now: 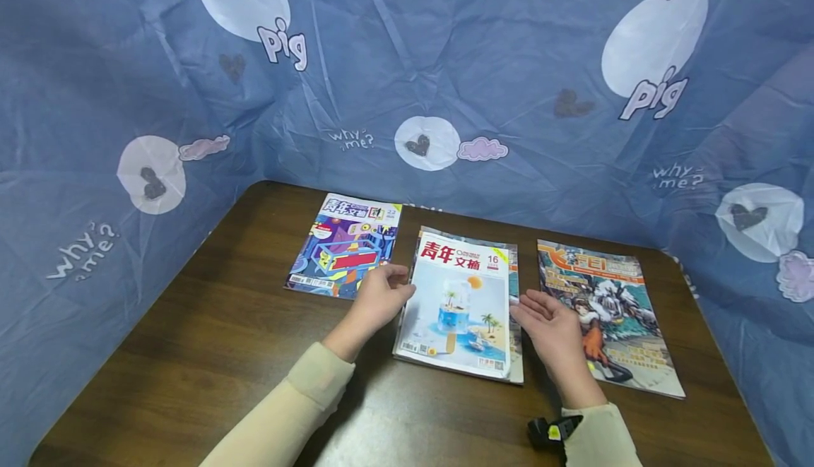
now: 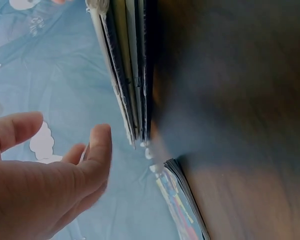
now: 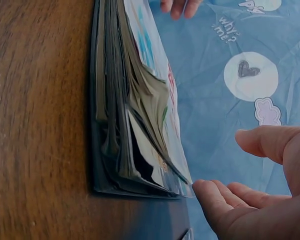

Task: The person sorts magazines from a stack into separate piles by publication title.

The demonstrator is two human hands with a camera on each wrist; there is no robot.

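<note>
In the head view a stack of magazines lies mid-table, topped by a white-covered magazine (image 1: 459, 311) with an ice-pop picture and red title. A larger magazine (image 1: 516, 357) sticks out beneath it on the right. My left hand (image 1: 380, 296) is at the stack's left edge, fingers relaxed. In the left wrist view a gap separates its fingertips from the stacked spines (image 2: 127, 70). My right hand (image 1: 552, 326) is by the right edge, fingers loosely extended. The right wrist view shows its fingertips right at the top cover's corner, beside loose, curling page edges (image 3: 145, 95). Neither hand grips anything.
A colourful purple-titled magazine (image 1: 346, 251) lies behind the left hand. To the right, partly behind the right hand, is a comic-style magazine (image 1: 626, 318) with an orange title. The brown wooden table (image 1: 191, 340) meets a blue patterned cloth (image 1: 369, 99) at the back and sides.
</note>
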